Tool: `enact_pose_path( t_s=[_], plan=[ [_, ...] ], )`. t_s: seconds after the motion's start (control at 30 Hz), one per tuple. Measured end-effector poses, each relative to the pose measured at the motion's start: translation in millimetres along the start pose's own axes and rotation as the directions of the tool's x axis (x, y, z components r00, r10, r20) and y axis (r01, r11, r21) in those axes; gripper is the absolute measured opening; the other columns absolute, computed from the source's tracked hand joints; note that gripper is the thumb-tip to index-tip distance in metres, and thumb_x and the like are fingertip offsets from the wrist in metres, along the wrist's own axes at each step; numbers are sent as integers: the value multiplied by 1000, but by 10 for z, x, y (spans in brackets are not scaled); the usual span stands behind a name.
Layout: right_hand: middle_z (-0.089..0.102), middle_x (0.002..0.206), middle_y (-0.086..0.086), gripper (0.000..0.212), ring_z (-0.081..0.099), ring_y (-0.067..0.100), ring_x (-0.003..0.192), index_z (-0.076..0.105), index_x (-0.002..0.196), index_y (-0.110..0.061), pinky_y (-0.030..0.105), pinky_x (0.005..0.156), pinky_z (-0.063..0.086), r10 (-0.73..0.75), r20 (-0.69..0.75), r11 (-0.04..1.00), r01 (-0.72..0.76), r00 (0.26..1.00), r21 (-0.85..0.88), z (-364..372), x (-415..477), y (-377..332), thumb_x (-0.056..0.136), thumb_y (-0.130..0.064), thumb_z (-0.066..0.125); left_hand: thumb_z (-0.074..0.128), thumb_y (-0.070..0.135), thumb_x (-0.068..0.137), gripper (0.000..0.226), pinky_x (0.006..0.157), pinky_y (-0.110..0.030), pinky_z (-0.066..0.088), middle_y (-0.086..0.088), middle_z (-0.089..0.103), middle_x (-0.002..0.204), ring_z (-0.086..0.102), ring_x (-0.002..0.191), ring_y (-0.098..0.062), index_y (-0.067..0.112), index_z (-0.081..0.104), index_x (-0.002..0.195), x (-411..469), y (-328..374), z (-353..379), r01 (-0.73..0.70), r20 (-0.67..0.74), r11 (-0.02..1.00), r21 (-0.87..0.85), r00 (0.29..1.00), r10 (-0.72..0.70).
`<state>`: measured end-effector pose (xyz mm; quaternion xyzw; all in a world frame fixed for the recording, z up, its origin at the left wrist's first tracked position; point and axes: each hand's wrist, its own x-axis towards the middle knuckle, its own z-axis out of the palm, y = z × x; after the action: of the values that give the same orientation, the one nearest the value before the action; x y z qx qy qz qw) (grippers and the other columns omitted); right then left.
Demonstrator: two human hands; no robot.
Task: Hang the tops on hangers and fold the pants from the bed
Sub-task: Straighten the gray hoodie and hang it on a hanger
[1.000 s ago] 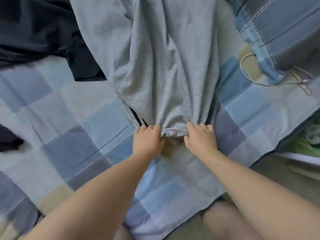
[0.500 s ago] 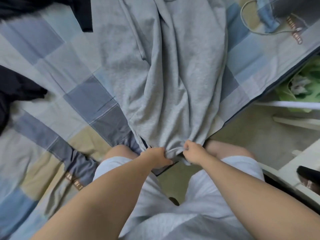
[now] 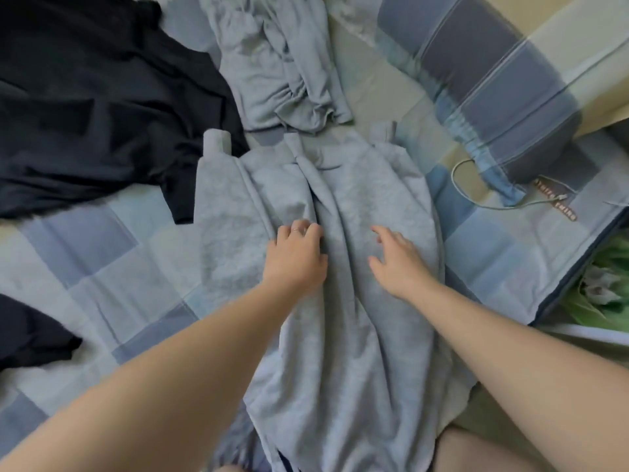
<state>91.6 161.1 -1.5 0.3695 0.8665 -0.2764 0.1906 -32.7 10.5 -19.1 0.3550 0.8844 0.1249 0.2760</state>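
The grey pants (image 3: 326,233) lie lengthwise down the bed (image 3: 102,267), cuffs at the far end, waist end hanging off the near edge by my legs. I read this as the smoothing step ahead of the first fold. My left hand (image 3: 294,257) rests on the middle ridge of cloth, fingers curled over a crease; whether it pinches cloth I cannot tell. My right hand (image 3: 396,264) lies flat and spread on the right leg, gripping nothing. Next, I judge, flatten the bunched centre and lay one leg over the other. Another grey garment (image 3: 282,69) lies crumpled just beyond the cuffs, a black top (image 3: 95,107) to the left.
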Motion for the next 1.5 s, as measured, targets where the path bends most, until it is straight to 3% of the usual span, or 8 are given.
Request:
enact_pose_path(
  t_s=[0.2, 0.4, 0.6, 0.7, 0.87, 1.07, 1.23, 1.5],
  plan=[
    [28, 160, 2, 68, 20, 26, 148, 21, 157, -25, 44, 117, 21, -151, -120, 960, 116, 981, -256, -247, 1135, -252, 97, -38, 52, 53, 43, 94, 55, 109, -55, 31, -6, 14, 166, 17, 147, -34, 29, 33, 144, 1170, -351, -185, 90, -143, 996, -19, 985, -92],
    [13, 166, -2, 74, 2, 24, 154, 5, 159, -32, 50, 121, 4, -263, -159, 904, 186, 952, -385, 31, 2140, -252, 99, -52, 45, 64, 80, 70, 113, 115, -64, 20, 10, -11, 166, -12, 152, -31, 41, 0, 154, 1952, -918, 109, 222, -22, 973, -60, 974, -224],
    [32, 159, 9, 65, 27, 27, 146, 32, 154, -23, 53, 119, 9, -373, -350, 880, 209, 859, -426, 435, 2650, -153, 98, -55, 40, 41, 76, 80, 82, 102, -59, 31, -10, 40, 142, 31, 131, -34, 21, 36, 141, 2333, -1067, 329, 232, -497, 970, 70, 852, -167],
    [57, 125, 10, 52, 52, 32, 117, 57, 127, -13, 48, 103, 29, -449, -505, 883, 279, 738, -377, 527, 2727, -106, 91, -49, 52, 34, 65, 87, 58, 98, -58, 29, -17, 51, 118, 42, 111, -36, 14, 46, 112, 2528, -1171, 310, 183, -548, 960, 210, 836, -39],
    [58, 96, 12, 35, 55, 33, 92, 58, 102, -10, 43, 82, 27, -467, -567, 882, 309, 679, -356, 495, 2755, -149, 89, -42, 65, 25, 59, 88, 52, 99, -58, 29, -17, 51, 113, 41, 109, -36, 12, 45, 101, 2508, -1130, 305, 190, -486, 947, 258, 873, -43],
    [57, 103, 14, 31, 53, 35, 99, 59, 98, -11, 46, 88, 31, -440, -550, 891, 273, 710, -362, 522, 2724, -177, 94, -41, 61, 26, 61, 90, 57, 96, -54, 30, -17, 52, 117, 42, 112, -36, 9, 47, 104, 2505, -1098, 295, 223, -495, 932, 285, 867, -56],
    [58, 94, 11, 4, 56, 34, 97, 62, 84, -12, 44, 92, 27, -339, -604, 939, 223, 722, -260, 708, 2198, -144, 80, -11, 63, 42, 37, 102, 29, 88, -47, 32, -17, 54, 120, 46, 111, -35, 9, 48, 105, 2195, -936, 392, 246, -498, 938, 243, 862, -97],
    [62, 81, 7, 27, 63, 32, 80, 63, 79, -13, 41, 82, 30, -202, -346, 964, 124, 916, -234, 984, 182, 277, 62, -10, 84, 50, 33, 97, 19, 74, -38, 26, -6, 67, 92, 60, 94, -33, 21, 49, 82, 368, -570, 566, 53, -170, 993, 107, 985, -34]
  ],
)
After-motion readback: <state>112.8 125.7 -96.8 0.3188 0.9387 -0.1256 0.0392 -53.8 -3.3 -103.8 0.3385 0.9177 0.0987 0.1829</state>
